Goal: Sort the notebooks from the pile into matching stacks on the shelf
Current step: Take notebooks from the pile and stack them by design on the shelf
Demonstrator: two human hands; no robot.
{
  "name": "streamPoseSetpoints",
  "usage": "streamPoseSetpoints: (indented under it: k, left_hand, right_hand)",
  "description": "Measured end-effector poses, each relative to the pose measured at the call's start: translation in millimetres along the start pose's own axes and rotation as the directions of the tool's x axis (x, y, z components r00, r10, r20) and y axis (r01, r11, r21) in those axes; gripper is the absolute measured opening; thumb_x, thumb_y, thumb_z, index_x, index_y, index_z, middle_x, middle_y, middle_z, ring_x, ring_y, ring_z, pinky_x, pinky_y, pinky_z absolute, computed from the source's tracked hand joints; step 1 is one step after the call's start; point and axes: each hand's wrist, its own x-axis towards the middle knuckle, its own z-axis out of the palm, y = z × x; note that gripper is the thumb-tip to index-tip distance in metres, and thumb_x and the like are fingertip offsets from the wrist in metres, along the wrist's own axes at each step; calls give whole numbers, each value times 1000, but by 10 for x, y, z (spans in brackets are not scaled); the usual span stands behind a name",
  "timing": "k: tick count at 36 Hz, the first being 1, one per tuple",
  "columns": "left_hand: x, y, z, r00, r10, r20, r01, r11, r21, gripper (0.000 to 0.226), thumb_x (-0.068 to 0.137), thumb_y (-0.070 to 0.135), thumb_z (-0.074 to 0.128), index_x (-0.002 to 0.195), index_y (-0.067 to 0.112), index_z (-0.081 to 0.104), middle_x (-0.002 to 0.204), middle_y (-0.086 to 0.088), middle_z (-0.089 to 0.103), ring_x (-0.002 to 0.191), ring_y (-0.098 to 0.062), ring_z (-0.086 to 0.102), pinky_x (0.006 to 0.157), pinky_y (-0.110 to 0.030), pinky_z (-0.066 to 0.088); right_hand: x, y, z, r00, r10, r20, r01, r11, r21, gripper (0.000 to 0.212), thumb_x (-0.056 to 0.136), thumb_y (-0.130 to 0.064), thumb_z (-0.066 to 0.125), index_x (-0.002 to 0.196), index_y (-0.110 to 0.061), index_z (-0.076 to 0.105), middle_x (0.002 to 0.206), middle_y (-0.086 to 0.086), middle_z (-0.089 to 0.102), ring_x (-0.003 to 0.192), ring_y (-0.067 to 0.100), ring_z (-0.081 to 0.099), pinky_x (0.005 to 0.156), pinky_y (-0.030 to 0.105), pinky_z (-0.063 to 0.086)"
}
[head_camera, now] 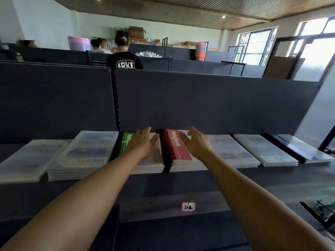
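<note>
Stacks of notebooks lie in a row on the dark shelf [181, 182]. A stack topped by a green-spined notebook [125, 144] sits at the centre left, and my left hand [145, 144] hovers or rests over it with fingers spread. Beside it is a stack topped by a red-spined notebook [175, 144]. My right hand [194, 143] is open above that stack's right part, fingers extended. Neither hand holds anything.
Pale landscape-cover stacks lie to the left [85, 153] [27, 158] and right [233, 151] [264, 151], with a dark-spined stack [304, 151] far right. A dark partition [208, 102] backs the shelf. A person in a black shirt [125, 60] stands beyond it.
</note>
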Motion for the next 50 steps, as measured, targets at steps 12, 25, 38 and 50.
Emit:
streamPoseSetpoints:
  k: [12,25,38,50]
  left_hand:
    - [106,-521,-217,965,-221,143,210,974,84,45,100,34,32,142,17,36,147,-18,36,128,-38,42,105,-43,38]
    - [210,-366,-152,929,-339,152,335,941,47,59,97,28,46,150,19,22,154,-13,21,136,-39,30,109,-46,35]
    - [194,-364,-96,932,-343,118,358,922,-145,67,97,20,46,154,18,10,152,-16,28,132,-36,38,94,-37,39]
    - [76,-242,-201,987,-160,17,159,986,40,56,100,18,40,151,17,18,153,-13,23,138,-31,27,110,-41,32]
  right_hand:
    - [83,-841,812,965,114,237,-119,993,9,52,97,-19,45,143,-2,27,142,18,40,127,35,43,105,42,39]
    - [181,-921,895,932,252,262,-269,963,30,49,98,-16,41,142,2,28,137,19,46,124,34,47,99,38,40]
    - [183,-774,823,902,306,305,-387,887,254,51,92,-3,45,141,-5,31,131,14,45,104,26,45,83,32,39]
    - [83,-936,712,992,100,72,-99,995,-23,45,96,-26,54,135,-10,39,133,10,50,119,29,51,99,38,44]
